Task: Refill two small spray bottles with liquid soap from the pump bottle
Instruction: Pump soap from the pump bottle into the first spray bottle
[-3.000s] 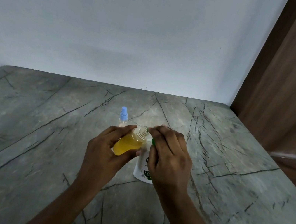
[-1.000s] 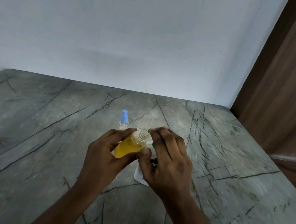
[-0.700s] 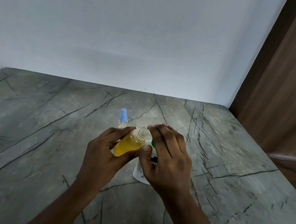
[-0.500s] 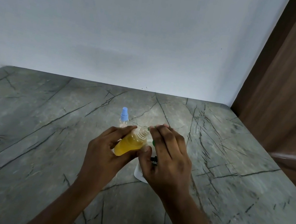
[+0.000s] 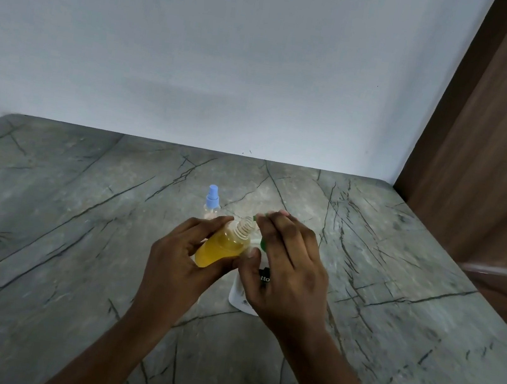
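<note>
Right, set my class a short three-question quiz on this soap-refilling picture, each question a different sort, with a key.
1. True or false: the small bottle of yellow liquid in the left hand has its spray cap on.
2. Which hand is on the white pump bottle? A left, B right, C neither.
3. Fill in: the spray bottle standing behind the hands has a ___ cap.
Key: 1 false, its threaded neck is bare; 2 B, the right hand; 3 blue.
</note>
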Tool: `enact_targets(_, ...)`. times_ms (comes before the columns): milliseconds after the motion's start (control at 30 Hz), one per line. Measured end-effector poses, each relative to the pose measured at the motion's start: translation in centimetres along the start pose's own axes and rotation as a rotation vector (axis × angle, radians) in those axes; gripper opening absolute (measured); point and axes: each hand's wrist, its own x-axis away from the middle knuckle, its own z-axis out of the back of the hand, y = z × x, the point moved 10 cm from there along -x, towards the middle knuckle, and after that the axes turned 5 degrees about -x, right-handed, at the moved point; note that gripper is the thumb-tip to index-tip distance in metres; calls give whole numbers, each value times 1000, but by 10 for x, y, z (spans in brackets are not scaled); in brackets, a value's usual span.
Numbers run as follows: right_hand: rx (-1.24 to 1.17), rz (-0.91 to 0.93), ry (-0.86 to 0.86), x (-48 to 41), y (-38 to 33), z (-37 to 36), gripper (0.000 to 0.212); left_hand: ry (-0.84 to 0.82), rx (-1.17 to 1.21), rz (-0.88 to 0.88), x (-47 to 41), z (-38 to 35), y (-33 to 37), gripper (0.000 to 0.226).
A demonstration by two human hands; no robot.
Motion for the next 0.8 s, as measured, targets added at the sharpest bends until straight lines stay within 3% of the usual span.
enact_targets(800,-22,-47,3,1,1,3,35,4,-29,6,1,1,2,57)
